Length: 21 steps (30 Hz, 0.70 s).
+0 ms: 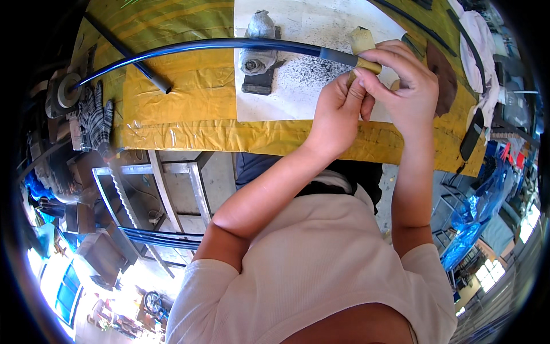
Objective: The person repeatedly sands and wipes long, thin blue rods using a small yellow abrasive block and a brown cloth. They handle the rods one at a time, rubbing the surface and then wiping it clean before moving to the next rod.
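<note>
A long glossy blue rod (212, 44) arches across the table from the far left, and its grey end section (338, 56) reaches my hands. Around the tip sits a yellowish-tan folded strip (369, 65). My right hand (409, 83) pinches this strip between thumb and fingers. Just below it, my left hand (339, 114) is closed, thumb against fingers, at the strip's lower part; its exact hold is partly hidden. A second tan piece (362, 39) lies behind the rod tip. Black specks cover the white sheet (303, 106) underneath.
A cloth-wrapped roll (258, 60) on a dark block stands beneath the rod. Left lie a dark tube (129, 54), a striped glove (95, 117) and a round disc (64, 94). A brown piece (442, 77) and black-handled tool (472, 135) are right. A metal frame (152, 169) stands below.
</note>
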Tool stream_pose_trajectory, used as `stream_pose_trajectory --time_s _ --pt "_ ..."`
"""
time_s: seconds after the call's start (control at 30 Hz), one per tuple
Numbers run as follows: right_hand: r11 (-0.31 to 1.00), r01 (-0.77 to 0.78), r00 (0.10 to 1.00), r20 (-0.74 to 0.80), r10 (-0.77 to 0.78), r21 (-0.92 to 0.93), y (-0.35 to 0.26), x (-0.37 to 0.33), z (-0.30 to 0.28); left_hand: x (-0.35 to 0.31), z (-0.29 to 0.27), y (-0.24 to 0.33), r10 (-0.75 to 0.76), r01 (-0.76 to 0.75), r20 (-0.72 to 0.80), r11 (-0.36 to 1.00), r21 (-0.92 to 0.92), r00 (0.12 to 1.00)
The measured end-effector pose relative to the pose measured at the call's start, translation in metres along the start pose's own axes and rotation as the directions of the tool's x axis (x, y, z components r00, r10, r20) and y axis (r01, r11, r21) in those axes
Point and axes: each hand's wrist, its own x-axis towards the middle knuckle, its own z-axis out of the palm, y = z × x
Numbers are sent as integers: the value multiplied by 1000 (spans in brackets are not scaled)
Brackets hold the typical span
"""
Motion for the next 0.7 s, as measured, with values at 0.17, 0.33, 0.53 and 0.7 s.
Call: stream_pose_trajectory --time_s 0.17,0.33,0.53,0.7 --pt "999 37 999 -20 -37 -1 -1 3 5 0 -5 0 16 -16 -3 999 33 1000" --pt "998 60 998 -31 -60 18 -5 10 16 -1 -13 11 8 -7 -15 1000 15 1000" --pt "997 76 996 -42 -75 21 -9 14 27 0 -22 15 27 -27 -26 1000 13 999" --pt "996 82 996 -38 -81 21 -12 16 29 -1 -24 17 42 -42 -33 999 9 999"
